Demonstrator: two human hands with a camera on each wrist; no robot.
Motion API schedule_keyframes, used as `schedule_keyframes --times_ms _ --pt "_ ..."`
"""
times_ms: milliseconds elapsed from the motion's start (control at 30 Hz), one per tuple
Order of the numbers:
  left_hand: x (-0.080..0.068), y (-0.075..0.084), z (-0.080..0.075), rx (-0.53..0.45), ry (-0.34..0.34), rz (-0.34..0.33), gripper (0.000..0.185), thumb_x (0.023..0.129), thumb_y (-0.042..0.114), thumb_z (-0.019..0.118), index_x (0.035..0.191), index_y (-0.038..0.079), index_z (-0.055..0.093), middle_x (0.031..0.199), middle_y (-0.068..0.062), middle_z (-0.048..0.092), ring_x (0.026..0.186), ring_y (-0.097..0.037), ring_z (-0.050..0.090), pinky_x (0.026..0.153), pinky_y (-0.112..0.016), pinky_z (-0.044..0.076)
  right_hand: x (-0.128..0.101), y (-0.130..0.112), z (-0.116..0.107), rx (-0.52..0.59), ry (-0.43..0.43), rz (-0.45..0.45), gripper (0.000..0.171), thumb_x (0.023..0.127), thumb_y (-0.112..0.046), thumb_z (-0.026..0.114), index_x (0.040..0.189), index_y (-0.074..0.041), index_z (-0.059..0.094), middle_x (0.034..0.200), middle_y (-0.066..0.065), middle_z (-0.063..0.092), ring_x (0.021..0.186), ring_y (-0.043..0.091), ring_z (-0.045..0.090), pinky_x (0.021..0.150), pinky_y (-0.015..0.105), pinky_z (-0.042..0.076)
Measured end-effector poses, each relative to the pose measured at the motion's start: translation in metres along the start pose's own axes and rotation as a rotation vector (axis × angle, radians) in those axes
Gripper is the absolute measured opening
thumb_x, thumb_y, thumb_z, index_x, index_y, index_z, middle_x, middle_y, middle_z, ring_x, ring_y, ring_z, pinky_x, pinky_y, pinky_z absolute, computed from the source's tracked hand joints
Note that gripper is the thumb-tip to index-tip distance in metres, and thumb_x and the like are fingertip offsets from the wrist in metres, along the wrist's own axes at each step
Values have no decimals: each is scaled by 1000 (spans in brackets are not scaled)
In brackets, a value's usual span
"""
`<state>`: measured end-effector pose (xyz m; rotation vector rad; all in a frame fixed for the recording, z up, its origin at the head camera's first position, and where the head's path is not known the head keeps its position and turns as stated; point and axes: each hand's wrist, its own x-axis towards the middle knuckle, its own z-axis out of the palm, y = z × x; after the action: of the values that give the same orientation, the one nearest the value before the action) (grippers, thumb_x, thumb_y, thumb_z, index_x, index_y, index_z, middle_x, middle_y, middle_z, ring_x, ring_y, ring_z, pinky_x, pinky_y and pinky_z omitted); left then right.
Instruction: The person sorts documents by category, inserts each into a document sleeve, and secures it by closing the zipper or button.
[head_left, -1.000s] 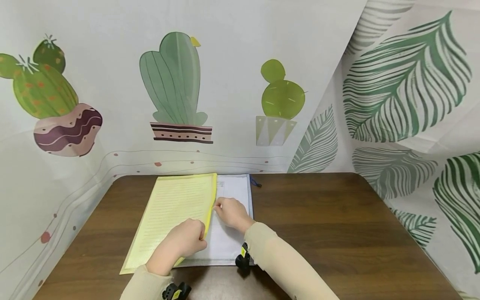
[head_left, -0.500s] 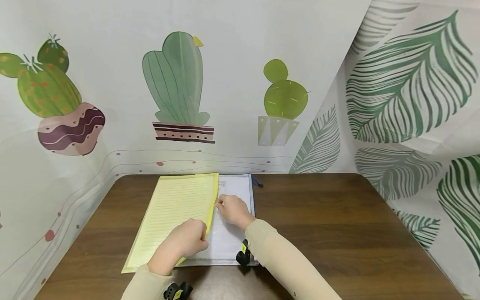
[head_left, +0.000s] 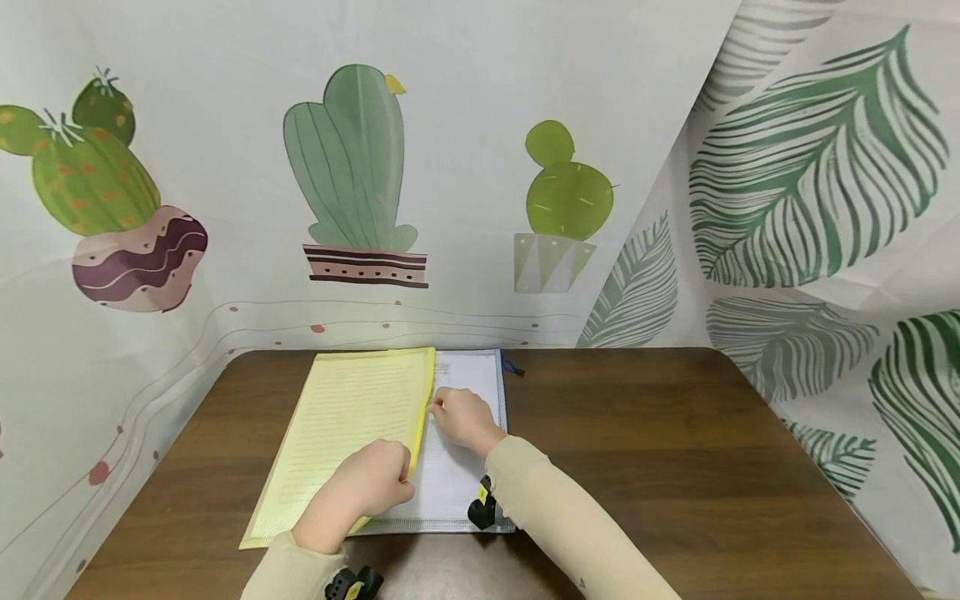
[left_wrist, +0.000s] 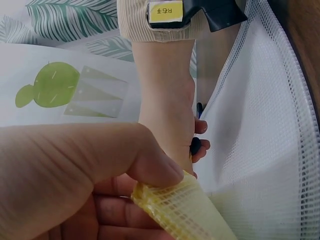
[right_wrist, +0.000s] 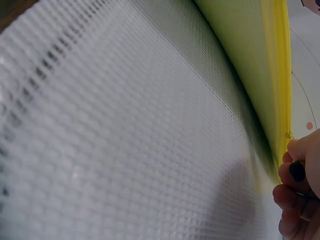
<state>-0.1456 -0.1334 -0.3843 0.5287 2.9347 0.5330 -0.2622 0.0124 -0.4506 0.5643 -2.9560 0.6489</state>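
A yellow mesh zipper pouch (head_left: 356,408) with lined paper inside lies partly over a white, blue-edged mesh pouch (head_left: 459,492). My left hand (head_left: 377,477) grips the yellow pouch's right edge near its close end; in the left wrist view the thumb presses a yellow mesh corner (left_wrist: 170,202) against the fingers. Farther up that edge, my right hand (head_left: 467,419) pinches the pull of the yellow zipper (right_wrist: 284,60). The pull's dark end (right_wrist: 296,170) pokes out between its fingers. The yellow edge is lifted slightly off the white pouch.
Both pouches lie on a brown wooden table (head_left: 637,450), near its far edge. A blue zipper cord (head_left: 512,367) sticks out at the white pouch's far right corner. Behind the table hangs a printed curtain (head_left: 465,167). Each wrist carries a small black camera (head_left: 482,504).
My right hand has shifted slightly away from me along the yellow edge, still pinching the zipper pull. The left hand keeps its grip in place. The head view has swayed a little.
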Motion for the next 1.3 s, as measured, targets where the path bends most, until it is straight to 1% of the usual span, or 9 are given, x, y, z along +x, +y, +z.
schedule_keyframes --times_ms 133,300,600,833,1067,1300 --pt "0 -1 0 -5 3 4 27 65 4 60 51 14 40 47 8 29 46 -9 28 43 -23 22 3 -1 0 -8 1 11 15 93 -30 57 91 -18 66 81 -4 69 66 12 59 57 28 45" --pt "0 -3 0 -12 -2 -4 28 65 4 59 51 14 37 46 8 27 45 -8 26 43 -23 20 7 -2 0 -9 -5 20 15 93 -29 57 93 -18 67 85 -3 70 70 12 62 58 29 47" --pt "-3 -3 -1 -17 10 -3 29 65 3 58 51 15 36 46 9 25 44 -8 24 43 -23 19 11 -2 2 -2 -17 34 15 94 -29 56 92 -18 66 82 -4 69 65 10 55 57 27 45" --pt "-3 -4 -1 -20 11 -5 29 65 4 58 51 16 36 46 9 25 45 -8 23 43 -22 19 14 -1 2 7 -21 42 15 94 -28 55 91 -17 66 82 -3 68 65 10 55 57 26 44" --pt "-1 -8 0 -29 -2 4 29 66 4 58 52 16 35 46 9 25 45 -9 23 43 -23 20 19 2 2 22 -42 68 18 95 -29 52 93 -17 66 80 -5 67 62 9 53 55 24 43" --pt "-2 -7 0 -49 -2 8 27 67 5 58 52 15 37 47 9 26 44 -9 25 43 -23 21 23 2 1 27 -48 70 18 95 -28 52 91 -17 65 78 -4 65 61 11 52 54 26 42"
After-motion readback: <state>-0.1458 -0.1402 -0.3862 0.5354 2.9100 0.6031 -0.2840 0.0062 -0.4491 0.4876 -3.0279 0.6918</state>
